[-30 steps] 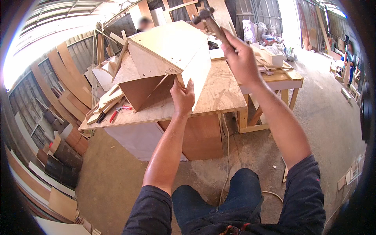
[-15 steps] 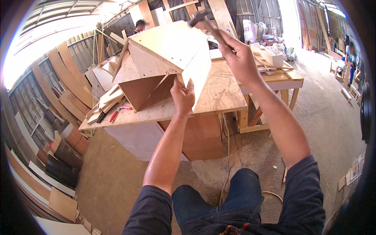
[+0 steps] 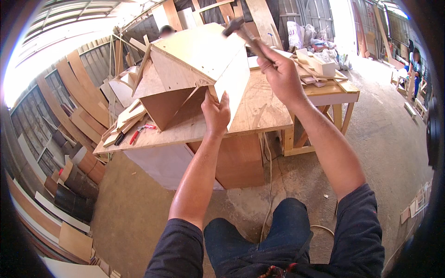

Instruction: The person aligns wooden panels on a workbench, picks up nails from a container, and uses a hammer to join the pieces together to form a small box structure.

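Note:
A house-shaped plywood structure (image 3: 181, 51) with a pale sloped top and an open front stands on the workbench (image 3: 264, 113). My left hand (image 3: 215, 111) is closed on the front right edge of the structure, just below the corner of its top. My right hand (image 3: 282, 76) grips a hammer (image 3: 252, 41) raised at the right of the top, its head in the air near the upper right edge. On the bench's left lie red-handled pliers (image 3: 135, 135), a dark tool (image 3: 121, 137) and loose wood offcuts (image 3: 125, 120).
A second wooden table (image 3: 324, 98) holds boards at the right. Long boards (image 3: 69, 99) lean on the left wall. A cord (image 3: 269, 185) runs down to the floor. One person (image 3: 167, 30) is partly hidden behind the structure; another (image 3: 412, 69) is at far right.
The hammer head has moved down and to the left, and my right hand has tilted with it and shifted slightly. My left hand stays on the structure's edge.

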Demonstrator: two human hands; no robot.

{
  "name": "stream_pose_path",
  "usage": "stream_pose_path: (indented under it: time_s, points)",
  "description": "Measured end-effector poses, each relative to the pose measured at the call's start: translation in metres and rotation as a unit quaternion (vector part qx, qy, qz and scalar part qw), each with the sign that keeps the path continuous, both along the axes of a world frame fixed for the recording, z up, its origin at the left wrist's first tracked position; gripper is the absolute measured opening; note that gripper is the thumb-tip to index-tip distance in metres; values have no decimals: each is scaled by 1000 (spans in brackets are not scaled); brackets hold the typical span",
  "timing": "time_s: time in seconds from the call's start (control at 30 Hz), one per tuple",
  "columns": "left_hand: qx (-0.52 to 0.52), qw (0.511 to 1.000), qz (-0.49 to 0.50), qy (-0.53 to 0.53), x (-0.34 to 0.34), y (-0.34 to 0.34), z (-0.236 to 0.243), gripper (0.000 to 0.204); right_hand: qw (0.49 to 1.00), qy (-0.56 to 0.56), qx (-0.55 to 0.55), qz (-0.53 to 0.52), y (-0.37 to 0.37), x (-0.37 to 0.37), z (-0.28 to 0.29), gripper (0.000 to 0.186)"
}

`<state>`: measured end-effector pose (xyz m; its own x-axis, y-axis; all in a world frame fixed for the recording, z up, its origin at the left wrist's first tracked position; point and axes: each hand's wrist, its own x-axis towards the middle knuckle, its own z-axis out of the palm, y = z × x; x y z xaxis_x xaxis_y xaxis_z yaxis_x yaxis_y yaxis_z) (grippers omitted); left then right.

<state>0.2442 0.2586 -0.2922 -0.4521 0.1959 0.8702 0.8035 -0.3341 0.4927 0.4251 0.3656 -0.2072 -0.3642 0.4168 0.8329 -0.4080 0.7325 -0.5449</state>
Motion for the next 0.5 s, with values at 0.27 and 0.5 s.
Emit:
stream_pose_path:
  time_s: [0.27,0.5]
  points:
    - [-25,999,-19,-32,0,-3,-3,24,996,-76,-35,-27,-12,-7,-21,48]
    - [-8,1000,9,5,6,0,4,21,994,-43,56,-83,23,-17,-72,43]
